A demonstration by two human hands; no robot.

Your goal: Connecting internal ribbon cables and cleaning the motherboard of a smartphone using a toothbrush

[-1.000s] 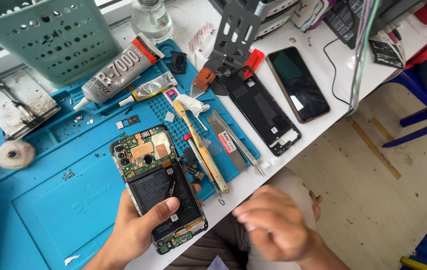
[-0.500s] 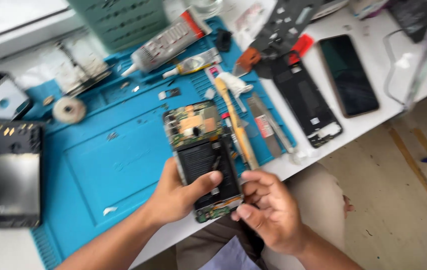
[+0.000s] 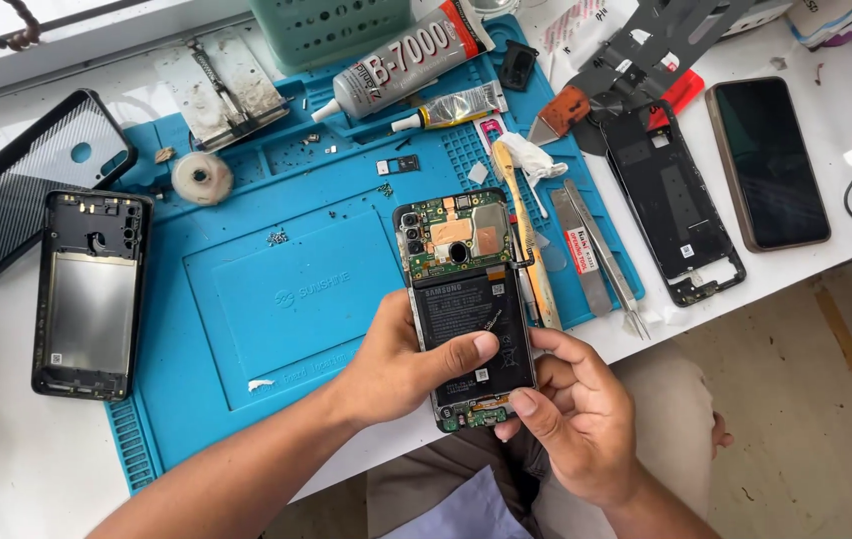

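Both hands had shifted the opened phone (image 3: 468, 309) toward frame centre over the blue mat (image 3: 246, 299). Left hand (image 3: 401, 359) gripped its left edge, thumb across the battery; right hand (image 3: 575, 419) pinched its lower right corner.

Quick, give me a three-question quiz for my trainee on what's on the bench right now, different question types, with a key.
1. True or false: both hands hold the opened phone.
2. What lies directly right of the phone, on the blue mat? A) a spudger and tweezers B) a hammer C) a soldering iron
3. Fill in: the left hand's thumb rests on the phone's black ____.

Key
1. True: the left hand grips it from the left side, and the right hand grips its lower right corner.
2. A: the yellow spudger and the tweezers lie there.
3. Battery.
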